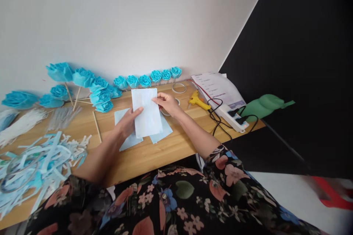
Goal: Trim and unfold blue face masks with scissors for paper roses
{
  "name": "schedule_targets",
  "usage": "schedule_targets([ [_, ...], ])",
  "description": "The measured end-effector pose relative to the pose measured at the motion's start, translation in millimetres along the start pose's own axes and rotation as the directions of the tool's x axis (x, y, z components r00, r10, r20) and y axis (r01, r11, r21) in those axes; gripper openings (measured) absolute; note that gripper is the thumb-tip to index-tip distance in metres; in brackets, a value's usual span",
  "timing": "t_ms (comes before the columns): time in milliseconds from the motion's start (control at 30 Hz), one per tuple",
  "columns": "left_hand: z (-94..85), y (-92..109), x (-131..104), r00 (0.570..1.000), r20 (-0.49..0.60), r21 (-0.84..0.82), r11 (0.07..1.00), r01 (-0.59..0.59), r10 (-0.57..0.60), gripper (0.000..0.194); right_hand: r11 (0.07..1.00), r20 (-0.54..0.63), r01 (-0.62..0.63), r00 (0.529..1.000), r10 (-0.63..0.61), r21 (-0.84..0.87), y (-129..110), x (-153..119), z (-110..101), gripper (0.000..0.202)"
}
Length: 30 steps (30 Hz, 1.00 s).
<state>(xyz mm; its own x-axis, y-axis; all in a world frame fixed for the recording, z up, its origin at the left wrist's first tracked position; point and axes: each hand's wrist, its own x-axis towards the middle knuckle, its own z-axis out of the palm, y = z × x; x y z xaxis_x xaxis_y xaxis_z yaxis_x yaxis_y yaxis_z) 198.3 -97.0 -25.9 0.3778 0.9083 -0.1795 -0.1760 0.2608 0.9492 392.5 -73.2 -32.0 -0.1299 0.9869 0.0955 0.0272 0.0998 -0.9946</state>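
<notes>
A pale blue rectangular sheet [146, 115] is held upright over the wooden table between my two hands. My left hand [129, 122] grips its left edge, thumb on the front face and the other fingers hidden behind. At the right edge, my right hand [167, 103] pinches the sheet between thumb and fingers. Two light blue pieces lie flat on the tabletop beneath: one sheet [129, 141] to the left, another sheet [163, 132] to the right, both partly covered by the raised one. Whether the held piece is one layer or several, I cannot tell.
Blue paper flowers [145, 80] line the wall, some on sticks. Cut strips [46, 165] are heaped at left beside thin wires [63, 117]. A yellow glue gun [199, 100], a power strip [233, 118], printed papers [220, 90], a green bag [261, 106] and a ring [179, 87] are at right.
</notes>
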Motion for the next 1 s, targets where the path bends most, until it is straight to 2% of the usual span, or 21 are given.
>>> schedule_targets([
  [67,2.0,-3.5,-2.0,0.992,0.035,-0.035,0.992,0.125,-0.124,0.067,1.000,-0.003,0.002,1.000,-0.002,0.026,3.0,0.5,1.6,0.041],
  [100,2.6,-5.1,-3.6,0.989,0.038,-0.033,0.989,0.142,-0.141,0.066,1.000,-0.004,0.010,1.000,-0.010,0.024,4.7,0.5,2.3,0.040],
  [200,4.1,-8.5,-9.0,0.990,-0.029,-0.016,0.990,0.140,-0.140,0.064,0.997,0.002,0.048,0.999,-0.048,-0.053,6.1,-0.3,2.0,0.037],
  [300,2.0,-9.2,-11.1,0.983,-0.142,-0.006,0.993,0.119,-0.119,0.059,0.953,-0.016,0.117,0.992,-0.126,-0.279,-1.0,-1.3,-6.6,0.038],
  [367,-2.8,-7.7,-9.6,0.975,-0.210,0.002,0.998,0.070,-0.068,0.051,0.840,-0.065,0.116,0.982,-0.177,-0.530,-7.2,-1.1,-17.0,0.041],
  [467,-11.7,-2.5,-5.1,0.953,-0.302,0.009,1.000,-0.020,0.022,0.040,0.535,-0.118,-0.029,0.984,-0.132,-0.844,-11.0,-0.1,-31.5,0.030],
  [533,-15.9,2.1,-2.8,0.949,-0.309,0.009,0.998,-0.062,0.062,0.035,0.353,-0.116,-0.098,0.993,-0.030,-0.930,-9.3,0.2,-36.1,0.027],
  [567,-17.1,4.3,-2.2,0.948,-0.307,0.005,0.997,-0.079,0.077,0.036,0.295,-0.107,-0.107,0.994,0.016,-0.949,-8.1,-0.1,-36.6,0.028],
  [633,-18.0,7.5,-1.9,0.944,-0.316,-0.015,0.994,-0.108,0.098,0.040,0.239,-0.087,-0.100,0.994,0.065,-0.966,-6.3,-1.3,-35.0,0.032],
  [800,-18.0,7.7,-1.1,0.940,-0.329,-0.104,0.986,-0.129,0.088,0.048,0.194,-0.072,-0.089,0.993,0.090,-0.977,-6.5,-4.1,-29.4,0.038],
  [867,-18.3,6.8,-0.2,0.931,-0.359,-0.133,0.984,-0.119,0.064,0.050,0.235,-0.104,-0.119,0.992,0.078,-0.965,-5.4,-2.3,-30.6,0.041],
  [933,-18.5,6.8,0.1,0.920,-0.390,-0.136,0.985,-0.109,0.048,0.051,0.366,-0.164,-0.170,0.985,0.048,-0.915,-3.2,1.4,-33.7,0.045],
  [1000,-19.1,7.3,-0.3,0.915,-0.401,-0.120,0.988,-0.092,0.036,0.053,0.599,-0.217,-0.186,0.976,0.021,-0.779,-1.6,5.8,-37.3,0.052],
])
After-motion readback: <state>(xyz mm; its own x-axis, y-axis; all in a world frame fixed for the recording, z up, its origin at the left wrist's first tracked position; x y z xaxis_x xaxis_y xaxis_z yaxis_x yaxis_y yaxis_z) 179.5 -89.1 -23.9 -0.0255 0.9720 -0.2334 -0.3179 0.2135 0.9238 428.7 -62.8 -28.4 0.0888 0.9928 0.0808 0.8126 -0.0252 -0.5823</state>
